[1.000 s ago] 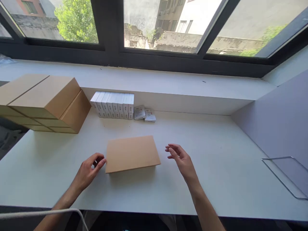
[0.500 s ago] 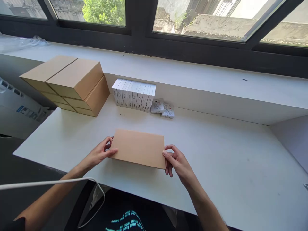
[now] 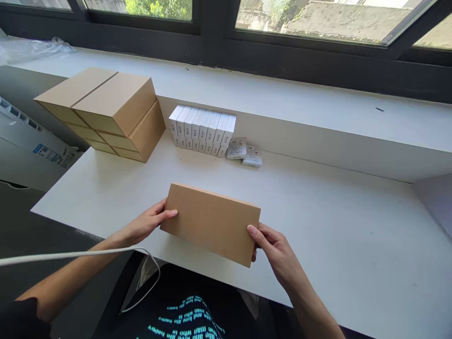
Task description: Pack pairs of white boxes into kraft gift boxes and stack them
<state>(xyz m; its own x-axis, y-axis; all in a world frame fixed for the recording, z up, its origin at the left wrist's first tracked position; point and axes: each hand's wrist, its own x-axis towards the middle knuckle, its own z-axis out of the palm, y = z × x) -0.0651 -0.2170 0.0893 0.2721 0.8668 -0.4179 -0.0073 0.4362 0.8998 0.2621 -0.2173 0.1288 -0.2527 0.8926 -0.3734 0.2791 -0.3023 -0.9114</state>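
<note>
A flat brown cardboard box [image 3: 213, 223] is held between my two hands above the white table, its broad face tilted toward me. My left hand [image 3: 153, 220] grips its left end, thumb on the front face and fingers out of sight behind. At the right end my right hand [image 3: 271, 242] holds on in the same way, thumb in front and most fingers hidden. Behind the box, a two-layer row of small white boxes [image 3: 203, 129] stands against the ledge. Two more small white boxes [image 3: 247, 151] lie beside that row, one partly over the other.
Stacked brown boxes [image 3: 106, 113] stand at the table's back left. A white cable [image 3: 88, 253] crosses over my left forearm. Clear plastic wrap [image 3: 33, 49] lies on the window ledge [image 3: 282, 94]. The table [image 3: 335, 235] ends in front of my body.
Both hands have closed on the brown box's ends, then raised it and tipped its face toward me. The view has turned left and downward.
</note>
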